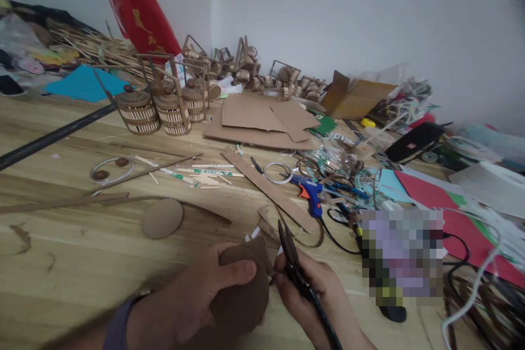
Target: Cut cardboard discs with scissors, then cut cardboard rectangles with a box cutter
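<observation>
— Pale walls (328,11) rise behind a wooden table (82,262) strewn with craft materials: small lidded baskets (137,112) at upper left, cardboard sheets (254,112) at upper centre, a blue glue gun (309,191) right of centre.

— Where are the hands?

— Bottom centre. The left hand (209,279) is closed around a rounded brown piece (241,303), thumb lying across its face.

— And the right hand (315,290)?

— Just right of it, fingers curled around black scissors (290,251), blades pointing up the frame. Whether its fingertips also touch the piece, I cannot tell.
</observation>
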